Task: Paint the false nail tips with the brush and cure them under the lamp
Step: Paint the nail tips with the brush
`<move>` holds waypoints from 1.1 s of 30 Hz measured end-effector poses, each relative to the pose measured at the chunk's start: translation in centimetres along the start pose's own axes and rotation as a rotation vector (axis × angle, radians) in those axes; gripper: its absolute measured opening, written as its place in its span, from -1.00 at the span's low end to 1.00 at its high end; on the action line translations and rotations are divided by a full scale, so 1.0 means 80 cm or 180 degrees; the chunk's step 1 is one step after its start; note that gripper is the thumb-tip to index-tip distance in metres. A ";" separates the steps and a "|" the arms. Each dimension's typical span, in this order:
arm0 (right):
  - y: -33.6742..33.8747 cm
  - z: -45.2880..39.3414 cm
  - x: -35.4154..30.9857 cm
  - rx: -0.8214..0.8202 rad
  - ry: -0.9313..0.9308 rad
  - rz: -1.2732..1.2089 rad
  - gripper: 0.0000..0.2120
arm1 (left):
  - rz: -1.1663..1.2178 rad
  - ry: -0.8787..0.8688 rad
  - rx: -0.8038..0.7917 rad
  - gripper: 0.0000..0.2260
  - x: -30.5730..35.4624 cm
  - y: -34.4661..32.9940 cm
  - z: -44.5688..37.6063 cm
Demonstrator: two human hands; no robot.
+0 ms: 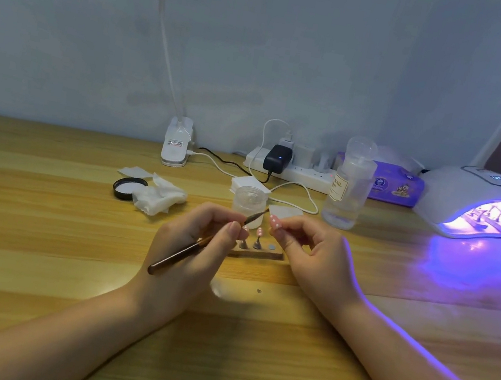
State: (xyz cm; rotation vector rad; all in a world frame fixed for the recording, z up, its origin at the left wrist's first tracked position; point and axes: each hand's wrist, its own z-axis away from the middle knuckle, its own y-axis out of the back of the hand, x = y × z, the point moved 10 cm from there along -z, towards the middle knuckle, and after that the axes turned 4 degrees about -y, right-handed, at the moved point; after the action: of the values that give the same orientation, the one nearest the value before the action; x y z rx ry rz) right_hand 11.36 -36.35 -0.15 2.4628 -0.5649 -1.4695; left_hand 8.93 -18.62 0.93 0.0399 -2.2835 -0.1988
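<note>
Clear bottle (348, 187) beyond the right hand (314, 254) reads "NAIL"; other print illegible. Left hand (196, 244) grips the brush (199, 244), bristles angled toward the right hand. Right hand pinches a pink dotted nail tip (276, 222). Lit curing lamp (477, 203) far right on the desk (36, 219) holds more tips.

The person's left hand (195, 247) and right hand (313, 261) are bare, both forearms unsleeved, with short, plain fingernails.
</note>
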 end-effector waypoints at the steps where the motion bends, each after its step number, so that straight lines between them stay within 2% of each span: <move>1: 0.000 0.000 0.000 -0.0004 0.0001 -0.0018 -0.89 | 0.0014 -0.0008 0.0009 -0.82 0.001 0.000 0.000; 5: 0.000 0.001 0.001 -0.0013 -0.0003 -0.0051 -0.89 | 0.0033 0.0040 -0.0072 -0.77 -0.001 -0.003 0.002; 15: 0.004 0.001 0.001 0.0058 -0.0054 -0.0031 -0.87 | 0.0201 0.0005 -0.0214 -0.80 0.006 -0.008 0.005; 19: 0.003 0.001 0.002 0.0060 -0.0041 -0.0028 -0.86 | 0.0005 0.0015 -0.0128 -0.77 0.004 -0.004 0.003; 22: 0.002 0.002 -0.002 0.0026 0.0001 -0.0056 -0.84 | -0.0186 -0.0040 -0.0043 -0.87 0.003 -0.001 0.001; 27: 0.002 0.002 -0.005 0.0042 0.0021 0.0049 -0.90 | -0.0344 -0.0174 0.0030 -0.85 0.010 0.000 0.000; 33: 0.009 0.003 -0.011 0.0186 0.0088 0.0200 -0.88 | -0.0283 -0.0208 -0.0200 -0.78 0.018 -0.006 0.002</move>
State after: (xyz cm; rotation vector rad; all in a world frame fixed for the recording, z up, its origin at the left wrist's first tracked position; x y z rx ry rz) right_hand 10.61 -36.60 0.70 2.4809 -0.6827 -1.4126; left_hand 7.85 -19.20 1.81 0.1038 -2.3410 -0.3225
